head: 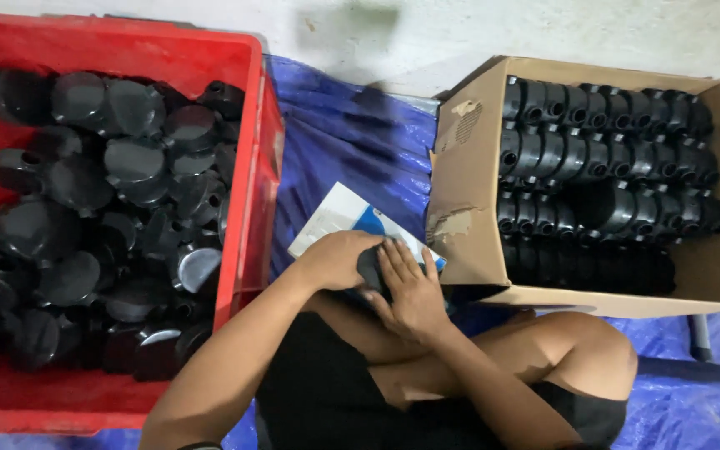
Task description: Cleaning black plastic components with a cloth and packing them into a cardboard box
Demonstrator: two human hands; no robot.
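Observation:
I sit cross-legged on a blue tarp point(352, 133). My left hand point(337, 260) and my right hand point(410, 287) meet over my lap and both grip one round black plastic part point(371, 268), mostly hidden between them. Under the hands lies a white and blue booklet point(339, 215). A red crate point(252, 167) on my left is heaped with several loose black plastic parts point(127, 158). A cardboard box point(460, 183) on my right holds black parts point(602, 150) packed in neat rows.
A pale concrete floor point(460, 33) runs along the far side. My bare knee point(593, 350) rests in front of the cardboard box. A dark metal leg point(700, 337) stands on the tarp at the right.

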